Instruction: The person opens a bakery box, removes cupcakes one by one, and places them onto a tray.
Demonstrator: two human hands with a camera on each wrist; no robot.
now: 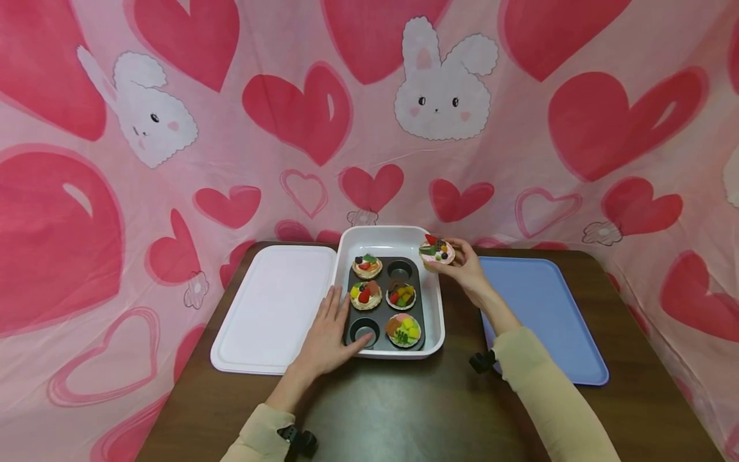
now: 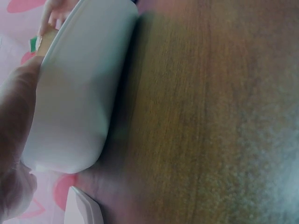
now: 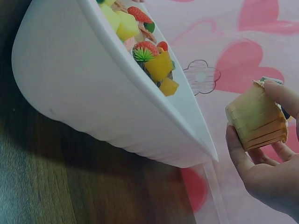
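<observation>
A dark muffin pan (image 1: 382, 314) lies in a white tub (image 1: 435, 343). Several fruit-topped tarts sit in its cups, among them one with yellow cubes (image 1: 403, 330); the back right and front left cups hold none. The right hand (image 1: 466, 269) pinches a tart (image 1: 437, 251) with cream, a strawberry and berries above the tub's back right edge; its pale crust (image 3: 257, 119) shows side-on in the right wrist view. The left hand (image 1: 329, 337) rests with spread fingers over the tub's left front edge, thumb near the front left cup.
A white tray or lid (image 1: 274, 308) lies left of the tub on the dark wooden table (image 1: 404, 410). To the right is a blue tray (image 1: 543, 314), partly behind the right forearm. A pink cloth with hearts and rabbits hangs behind the table.
</observation>
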